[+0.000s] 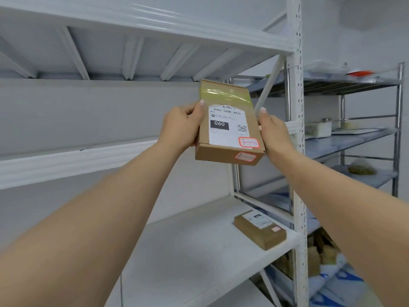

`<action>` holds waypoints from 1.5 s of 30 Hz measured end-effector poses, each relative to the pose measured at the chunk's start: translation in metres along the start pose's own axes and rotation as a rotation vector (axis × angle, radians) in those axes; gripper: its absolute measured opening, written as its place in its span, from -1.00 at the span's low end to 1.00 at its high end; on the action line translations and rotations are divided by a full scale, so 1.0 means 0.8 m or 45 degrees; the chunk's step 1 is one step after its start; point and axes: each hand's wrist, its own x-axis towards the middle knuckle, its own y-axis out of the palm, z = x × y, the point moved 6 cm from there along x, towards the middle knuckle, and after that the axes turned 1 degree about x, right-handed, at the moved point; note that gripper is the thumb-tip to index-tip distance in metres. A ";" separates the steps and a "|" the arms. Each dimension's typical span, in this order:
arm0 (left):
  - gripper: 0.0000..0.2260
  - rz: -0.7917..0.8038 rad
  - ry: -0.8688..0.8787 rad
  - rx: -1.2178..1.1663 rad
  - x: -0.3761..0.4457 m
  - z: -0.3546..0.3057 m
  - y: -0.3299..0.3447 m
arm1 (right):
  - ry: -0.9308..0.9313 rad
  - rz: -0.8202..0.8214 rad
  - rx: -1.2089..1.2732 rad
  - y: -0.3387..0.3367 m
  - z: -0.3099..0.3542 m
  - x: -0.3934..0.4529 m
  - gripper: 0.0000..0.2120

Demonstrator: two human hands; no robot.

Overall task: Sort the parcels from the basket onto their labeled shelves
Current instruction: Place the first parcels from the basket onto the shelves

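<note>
Right now both hands hold a cardboard box (228, 127) up at center frame, in front of the white shelf unit (295, 151). Left hand (182, 127) grips its left edge, right hand (273, 132) its right edge. White label w/ "060" faces the camera, red-edged sticker at its lower right corner. 2nd box (260, 229) lies on the lower shelf, lower right, near the upright.

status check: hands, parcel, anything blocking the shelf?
Left hand and right hand grip the parcel by its sides, raised before the white rack. Second parcel lies on the lower shelf. No obstruction visible.
</note>
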 end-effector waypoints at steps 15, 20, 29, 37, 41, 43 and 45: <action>-0.57 -0.073 0.000 0.197 0.176 0.040 0.173 | -0.277 -0.124 -0.065 -0.065 -0.055 0.191 -0.58; -0.73 0.056 -0.128 0.344 0.206 0.071 0.217 | -0.223 0.070 0.000 -0.065 -0.077 0.260 -0.59; -0.81 -0.044 -0.287 0.379 0.262 0.089 0.285 | -0.043 0.347 -0.127 -0.061 -0.134 0.380 -0.65; -0.63 -0.032 -0.460 0.559 0.284 0.104 0.332 | 0.105 0.435 -0.267 -0.062 -0.184 0.441 -0.79; -0.79 0.079 -0.617 0.609 0.274 0.112 0.338 | 0.135 0.595 -0.440 -0.053 -0.187 0.447 -0.75; -0.82 0.083 -0.639 0.606 0.273 0.114 0.340 | 0.124 0.625 -0.460 -0.048 -0.186 0.450 -0.74; -0.81 0.067 -0.660 0.593 0.273 0.117 0.340 | 0.111 0.632 -0.464 -0.045 -0.186 0.453 -0.73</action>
